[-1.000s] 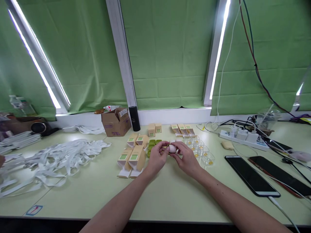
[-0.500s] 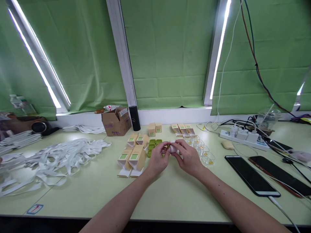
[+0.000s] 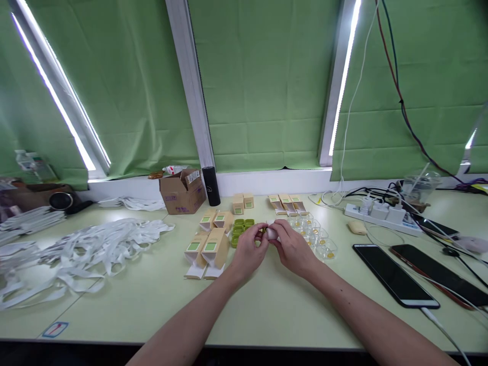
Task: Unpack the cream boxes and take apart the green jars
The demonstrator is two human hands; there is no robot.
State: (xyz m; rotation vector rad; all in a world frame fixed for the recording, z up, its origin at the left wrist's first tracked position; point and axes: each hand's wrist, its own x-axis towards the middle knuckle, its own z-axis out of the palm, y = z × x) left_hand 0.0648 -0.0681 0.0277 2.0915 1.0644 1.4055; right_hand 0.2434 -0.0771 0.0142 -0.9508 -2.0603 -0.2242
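Observation:
Both my hands meet over the middle of the table with fingers pinched. My right hand (image 3: pixel 293 244) grips a small white rounded object (image 3: pixel 272 234). My left hand (image 3: pixel 249 247) is closed right beside it, its fingertips at the object's left side; a bit of olive green shows between them, too small to name. Behind my left hand sit small olive-green square cups (image 3: pixel 239 230) in rows, partly hidden. To the right of my right hand stand several clear plastic cups (image 3: pixel 326 249) with yellowish spots at the bottom. Open kraft boxes (image 3: pixel 216 247) with green labels lie left of my left hand.
More small kraft boxes (image 3: pixel 238 204) and open ones (image 3: pixel 287 204) stand farther back. A brown carton (image 3: pixel 183 193) and black cylinder (image 3: pixel 211 186) are by the wall. White straps (image 3: pixel 110 244) spread at left. Phones (image 3: pixel 396 274), cables and a power strip (image 3: pixel 385 218) lie right.
My right fingers have closed in slightly around the white object, and the hands sit a little nearer each other. The boxes and cups stay where they were.

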